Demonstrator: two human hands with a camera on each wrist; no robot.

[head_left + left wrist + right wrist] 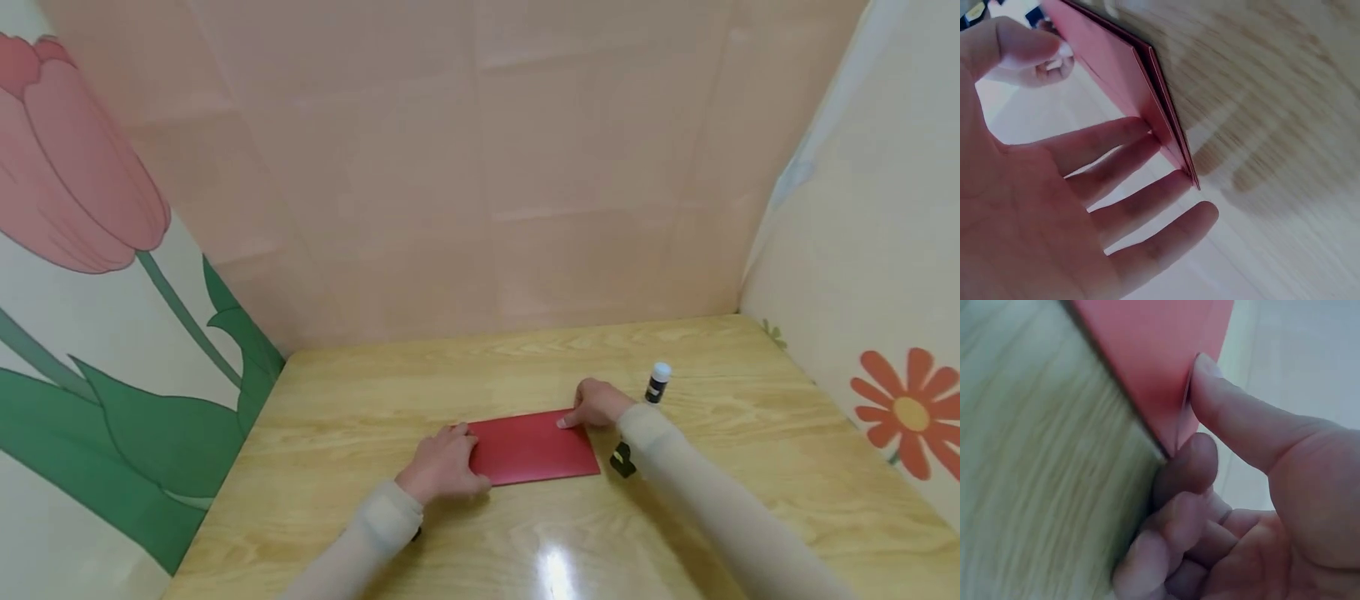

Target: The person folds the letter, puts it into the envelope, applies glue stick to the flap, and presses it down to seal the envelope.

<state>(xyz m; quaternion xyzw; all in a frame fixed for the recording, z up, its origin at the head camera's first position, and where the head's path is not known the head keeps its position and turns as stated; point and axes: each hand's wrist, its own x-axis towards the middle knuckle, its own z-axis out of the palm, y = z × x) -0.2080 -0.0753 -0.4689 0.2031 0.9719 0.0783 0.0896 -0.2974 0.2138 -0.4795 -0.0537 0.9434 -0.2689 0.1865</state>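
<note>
A flat, glossy red folded card [532, 448] lies on the wooden table. Two thin layers stand slightly apart along its edge in the left wrist view. At the card's left end is my left hand [444, 465]; its fingers [1125, 181] are spread and nearly straight, and some of the tips touch the edge. My right hand [597, 403] pinches the far right corner. In the right wrist view the thumb [1235, 412] lies on the card's upper face, with the index finger against the corner and the other fingers curled below.
A small bottle [657, 383] with a white cap and dark label stands beyond the right wrist. A small black object [622, 460] with a yellow mark shows beneath that wrist. A pink wall covering [480, 167] rises behind the table [360, 400], with flower-patterned panels on both sides.
</note>
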